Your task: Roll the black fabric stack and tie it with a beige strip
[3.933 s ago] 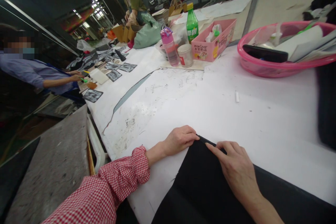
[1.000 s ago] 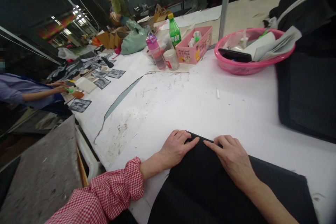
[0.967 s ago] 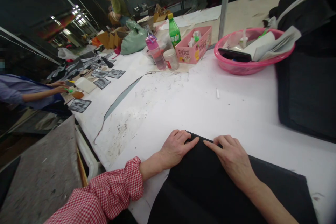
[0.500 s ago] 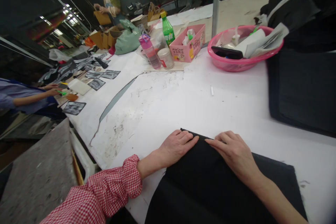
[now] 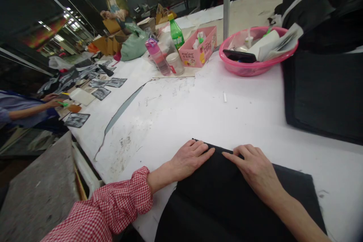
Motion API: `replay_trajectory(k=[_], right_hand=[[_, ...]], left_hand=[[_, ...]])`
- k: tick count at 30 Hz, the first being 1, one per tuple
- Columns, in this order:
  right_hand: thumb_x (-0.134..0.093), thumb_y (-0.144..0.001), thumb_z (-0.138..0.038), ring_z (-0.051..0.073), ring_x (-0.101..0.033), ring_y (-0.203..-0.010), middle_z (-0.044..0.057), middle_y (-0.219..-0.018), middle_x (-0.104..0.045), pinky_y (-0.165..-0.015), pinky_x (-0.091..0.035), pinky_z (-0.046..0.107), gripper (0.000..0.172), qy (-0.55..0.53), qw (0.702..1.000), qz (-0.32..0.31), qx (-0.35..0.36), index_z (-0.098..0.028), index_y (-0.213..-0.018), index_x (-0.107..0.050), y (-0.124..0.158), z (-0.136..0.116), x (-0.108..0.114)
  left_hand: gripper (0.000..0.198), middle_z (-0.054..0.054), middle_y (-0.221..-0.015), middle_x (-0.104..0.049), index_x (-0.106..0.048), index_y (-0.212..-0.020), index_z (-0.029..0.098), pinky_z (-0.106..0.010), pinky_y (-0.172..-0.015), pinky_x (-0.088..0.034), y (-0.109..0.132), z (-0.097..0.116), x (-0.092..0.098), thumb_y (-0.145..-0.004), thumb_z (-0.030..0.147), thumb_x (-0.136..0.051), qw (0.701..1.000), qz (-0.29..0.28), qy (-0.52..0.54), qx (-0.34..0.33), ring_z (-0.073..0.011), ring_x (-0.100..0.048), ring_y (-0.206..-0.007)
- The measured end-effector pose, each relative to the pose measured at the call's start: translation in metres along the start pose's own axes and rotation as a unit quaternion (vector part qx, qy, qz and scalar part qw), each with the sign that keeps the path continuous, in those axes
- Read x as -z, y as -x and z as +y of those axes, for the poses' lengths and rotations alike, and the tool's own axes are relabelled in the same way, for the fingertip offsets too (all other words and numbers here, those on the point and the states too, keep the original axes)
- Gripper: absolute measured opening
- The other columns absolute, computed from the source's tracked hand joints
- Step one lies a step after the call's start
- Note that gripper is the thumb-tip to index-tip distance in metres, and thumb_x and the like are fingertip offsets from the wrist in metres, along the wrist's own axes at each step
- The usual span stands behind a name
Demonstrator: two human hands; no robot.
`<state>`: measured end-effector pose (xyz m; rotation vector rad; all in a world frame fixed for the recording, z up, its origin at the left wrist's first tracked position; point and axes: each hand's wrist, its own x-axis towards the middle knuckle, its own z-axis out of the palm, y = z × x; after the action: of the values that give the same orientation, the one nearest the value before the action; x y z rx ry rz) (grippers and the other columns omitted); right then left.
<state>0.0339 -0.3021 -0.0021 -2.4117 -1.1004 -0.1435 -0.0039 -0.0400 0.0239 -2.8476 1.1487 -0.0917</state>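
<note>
A black piece of fabric (image 5: 227,196) lies on the white-covered table in front of me, its far edge turned over in a narrow fold. My left hand (image 5: 190,159) is closed on the fold near its left corner, fingertips pressing the cloth. Just to the right, my right hand (image 5: 252,168) pinches the same edge, thumb and fingers drawn together. A short strip of the folded edge shows between the two hands. What lies under the fingers is hidden.
Beyond the fabric lies a small white stick (image 5: 225,97). Further back stand a pink basin (image 5: 255,69), a pink box (image 5: 195,55), a green bottle (image 5: 176,34) and a jar (image 5: 175,64). Dark material (image 5: 323,94) is at right. Co-workers are at left and behind.
My right hand has shifted slightly along the folded edge, its fingers still on the cloth; my left hand stays put. The view has tilted a little. The person at the back has moved their hands.
</note>
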Motion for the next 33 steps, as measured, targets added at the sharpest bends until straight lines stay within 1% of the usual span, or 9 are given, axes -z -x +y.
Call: replay_trajectory(k=[4,7,11,13,16,19,25,28,33], right_hand=[[-0.059,-0.09,-0.014,0.021,-0.046,-0.086,0.003,-0.092,-0.054,-0.075,-0.034,0.035,0.033,-0.005,1.0,-0.005,-0.005,-0.028,-0.12,-0.062,-0.001,-0.002,-0.001],[-0.06,-0.09,-0.014,0.021,-0.046,-0.086,0.003,-0.091,-0.053,-0.074,-0.033,0.035,0.032,-0.018,1.0,0.001,-0.009,-0.028,-0.119,-0.062,-0.001,-0.001,0.0],[-0.058,-0.093,-0.021,0.02,-0.046,-0.087,0.002,-0.089,-0.055,-0.075,-0.033,0.035,0.024,-0.045,0.999,0.011,-0.015,-0.03,-0.115,-0.063,0.004,0.009,0.006],[-0.057,-0.094,-0.023,0.02,-0.047,-0.088,0.001,-0.09,-0.056,-0.075,-0.034,0.035,0.022,-0.06,0.998,0.014,-0.011,-0.031,-0.114,-0.063,0.009,0.016,0.009],[-0.056,-0.095,-0.021,0.02,-0.047,-0.088,0.002,-0.091,-0.056,-0.076,-0.034,0.035,0.025,-0.065,0.998,0.014,-0.01,-0.033,-0.116,-0.062,0.02,0.025,0.013],[-0.055,-0.096,-0.019,0.02,-0.047,-0.089,0.002,-0.093,-0.056,-0.076,-0.035,0.035,0.028,-0.056,0.998,0.015,-0.014,-0.034,-0.119,-0.061,0.026,0.029,0.014],[-0.056,-0.093,-0.013,0.021,-0.047,-0.087,0.003,-0.091,-0.054,-0.076,-0.035,0.036,0.032,-0.022,1.0,0.01,-0.011,-0.031,-0.119,-0.06,0.028,0.025,0.016],[-0.057,-0.092,-0.015,0.022,-0.047,-0.087,0.003,-0.091,-0.053,-0.076,-0.035,0.036,0.032,-0.006,1.0,0.006,-0.007,-0.029,-0.12,-0.06,0.028,0.022,0.017],[-0.056,-0.092,-0.014,0.022,-0.046,-0.087,0.004,-0.091,-0.052,-0.076,-0.035,0.037,0.033,0.016,1.0,-0.003,-0.001,-0.027,-0.122,-0.059,0.028,0.019,0.019]], left_hand=[[0.038,-0.01,-0.114,-0.056,-0.041,-0.138,0.009,-0.035,-0.089,-0.042,-0.006,0.002,0.002,-0.1,0.014,-0.036,0.999,-0.011,-0.016,-0.035,-0.0206,-0.051,-0.109],[0.04,-0.009,-0.111,-0.056,-0.039,-0.14,0.011,-0.035,-0.084,-0.042,-0.011,0.004,0.005,-0.101,0.015,-0.036,0.999,-0.023,-0.016,-0.04,-0.0206,-0.052,-0.103],[0.04,-0.008,-0.107,-0.056,-0.037,-0.142,0.015,-0.035,-0.08,-0.042,-0.014,0.005,0.007,-0.101,0.018,-0.035,0.999,-0.036,-0.006,-0.034,-0.0196,-0.052,-0.096],[0.04,-0.009,-0.109,-0.056,-0.038,-0.141,0.015,-0.035,-0.084,-0.041,-0.015,0.005,0.006,-0.102,0.018,-0.036,0.999,-0.036,0.003,-0.03,-0.0199,-0.052,-0.1],[0.039,-0.01,-0.116,-0.055,-0.037,-0.141,0.013,-0.036,-0.089,-0.039,-0.016,0.006,0.006,-0.102,0.016,-0.035,0.999,-0.03,0.008,-0.036,-0.0206,-0.05,-0.108],[0.04,-0.01,-0.117,-0.055,-0.036,-0.141,0.011,-0.036,-0.09,-0.039,-0.018,0.007,0.007,-0.101,0.014,-0.034,0.998,-0.038,0.006,-0.048,-0.0203,-0.05,-0.108],[0.043,-0.008,-0.113,-0.056,-0.033,-0.144,0.015,-0.036,-0.085,-0.04,-0.024,0.011,0.013,-0.102,0.018,-0.034,0.997,-0.053,0.009,-0.05,-0.02,-0.051,-0.101],[0.042,-0.007,-0.111,-0.056,-0.034,-0.144,0.017,-0.036,-0.084,-0.04,-0.026,0.012,0.014,-0.102,0.018,-0.034,0.997,-0.056,0.01,-0.045,-0.0198,-0.051,-0.099],[0.04,-0.009,-0.114,-0.055,-0.036,-0.141,0.011,-0.036,-0.088,-0.039,-0.031,0.015,0.014,-0.102,0.015,-0.033,0.996,-0.052,0.002,-0.067,-0.02,-0.049,-0.105]])
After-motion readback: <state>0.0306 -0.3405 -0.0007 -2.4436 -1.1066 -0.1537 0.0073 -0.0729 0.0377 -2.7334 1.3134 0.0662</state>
